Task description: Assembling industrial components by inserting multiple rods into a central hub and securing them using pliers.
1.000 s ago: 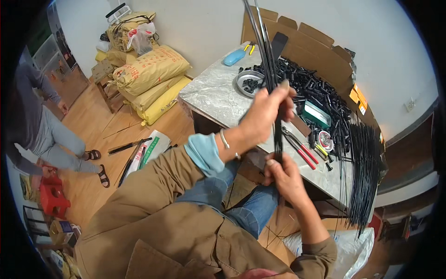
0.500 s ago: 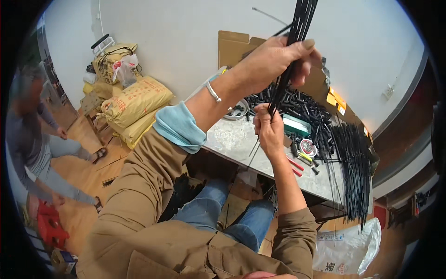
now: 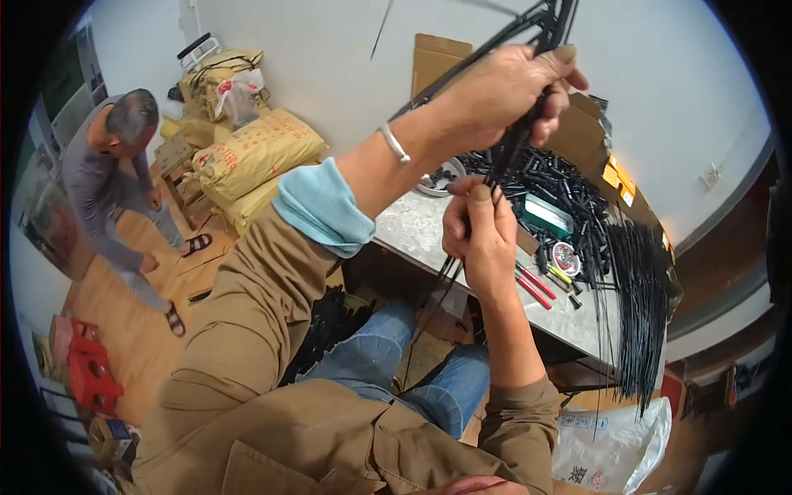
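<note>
A bundle of long, thin black strands (image 3: 518, 140) runs down between my two hands above the near edge of the table (image 3: 419, 233). My left hand (image 3: 524, 91) is closed round its upper part, and some strands bend away behind that wrist. Lower down, my right hand (image 3: 487, 231) pinches the same bundle between thumb and fingers. Loose ends hang below it, past the table edge and toward my knees. More of these black strands (image 3: 642, 322) lie in a thick row over the table's right end. Whether they are cables or ties I cannot tell.
A heap of small black parts (image 3: 577, 194) covers the back of the table, around a green box (image 3: 546, 214), a round tub (image 3: 565, 257) and red-handled pliers (image 3: 536, 285). Yellow sacks (image 3: 256, 157) are stacked left. Another person (image 3: 107, 181) stands beyond, near a red stool (image 3: 89, 371).
My left hand has risen slightly, and upper strands now bend out to the left. More ends hang under my right hand. The other person has come further into view.
</note>
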A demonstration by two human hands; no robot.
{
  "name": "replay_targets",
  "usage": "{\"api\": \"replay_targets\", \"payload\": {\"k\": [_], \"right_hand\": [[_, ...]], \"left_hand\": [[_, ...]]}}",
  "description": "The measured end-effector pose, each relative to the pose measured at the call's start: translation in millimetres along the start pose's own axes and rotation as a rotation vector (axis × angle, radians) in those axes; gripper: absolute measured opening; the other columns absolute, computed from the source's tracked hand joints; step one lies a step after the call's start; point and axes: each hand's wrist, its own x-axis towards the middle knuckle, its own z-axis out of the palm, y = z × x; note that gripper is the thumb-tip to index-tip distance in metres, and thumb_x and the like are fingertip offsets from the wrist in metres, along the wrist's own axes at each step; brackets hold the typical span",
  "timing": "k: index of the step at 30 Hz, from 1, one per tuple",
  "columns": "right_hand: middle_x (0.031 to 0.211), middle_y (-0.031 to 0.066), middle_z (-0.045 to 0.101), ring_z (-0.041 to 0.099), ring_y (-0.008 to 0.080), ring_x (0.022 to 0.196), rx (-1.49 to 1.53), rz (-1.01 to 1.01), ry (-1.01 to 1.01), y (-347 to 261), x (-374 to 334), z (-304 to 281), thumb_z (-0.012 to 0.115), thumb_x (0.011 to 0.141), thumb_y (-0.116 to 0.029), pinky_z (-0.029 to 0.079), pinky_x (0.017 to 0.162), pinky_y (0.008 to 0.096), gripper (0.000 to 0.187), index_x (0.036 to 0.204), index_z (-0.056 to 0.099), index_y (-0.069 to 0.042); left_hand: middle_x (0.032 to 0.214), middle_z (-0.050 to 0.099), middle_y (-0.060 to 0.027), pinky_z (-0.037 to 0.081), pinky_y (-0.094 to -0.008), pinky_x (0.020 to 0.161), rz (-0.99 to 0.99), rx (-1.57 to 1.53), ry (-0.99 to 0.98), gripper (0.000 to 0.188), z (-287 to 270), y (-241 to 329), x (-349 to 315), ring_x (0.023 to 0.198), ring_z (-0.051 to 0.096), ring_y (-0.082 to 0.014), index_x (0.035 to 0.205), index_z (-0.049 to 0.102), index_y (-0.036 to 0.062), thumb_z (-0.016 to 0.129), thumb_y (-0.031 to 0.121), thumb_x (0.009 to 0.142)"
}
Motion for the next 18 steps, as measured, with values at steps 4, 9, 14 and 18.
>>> {"api": "replay_targets", "payload": {"k": [4, 9, 14, 18], "right_hand": [[0.064, 0.0035, 0.049, 0.044, 0.0103, 0.049, -0.043, 0.125, 0.013, 15.3, -45.0, 2.3, 0.038, 0.103, -0.03, 0.038, 0.046, 0.0242, 0.034, 0.11, 0.05, 0.001], [0.064, 0.0042, 0.051, 0.045, 0.01, 0.046, 0.054, 0.222, 0.147, 6.5, -70.5, -17.7, 0.04, 0.102, -0.032, 0.038, 0.042, 0.0234, 0.037, 0.113, 0.05, 0.002], [0.062, 0.0005, 0.05, 0.038, 0.0056, 0.043, -0.135, 0.274, 0.176, 0.7, -72.2, -35.0, 0.044, 0.101, -0.026, 0.031, 0.038, 0.0204, 0.027, 0.112, 0.054, -0.004], [0.063, 0.0003, 0.048, 0.036, 0.0052, 0.044, -0.033, 0.222, 0.204, 11.6, -78.4, -38.5, 0.046, 0.101, -0.024, 0.028, 0.038, 0.0194, 0.025, 0.109, 0.055, -0.003]], "left_hand": [[0.063, 0.05, -0.0016, 0.046, -0.0295, 0.049, -0.189, -0.111, 0.076, 0.045, -11.3, -22.3, -9.4, 0.051, 0.052, -0.0134, 0.104, 0.054, -0.0034, 0.041, 0.039, 0.101], [0.082, 0.065, -0.0112, 0.056, -0.0359, 0.065, -0.376, -0.092, 0.207, 0.04, -40.9, -42.3, -22.0, 0.073, 0.066, -0.0232, 0.111, 0.054, -0.0025, 0.041, 0.034, 0.101], [0.098, 0.065, -0.0159, 0.057, -0.0417, 0.074, -0.482, -0.228, 0.174, 0.035, -56.1, -62.9, -24.0, 0.09, 0.067, -0.0293, 0.113, 0.053, -0.0026, 0.043, 0.028, 0.101], [0.101, 0.065, -0.0159, 0.058, -0.0427, 0.076, -0.444, -0.254, 0.168, 0.031, -55.5, -71.0, -30.2, 0.09, 0.067, -0.0297, 0.117, 0.051, -0.0016, 0.045, 0.023, 0.1]]}}
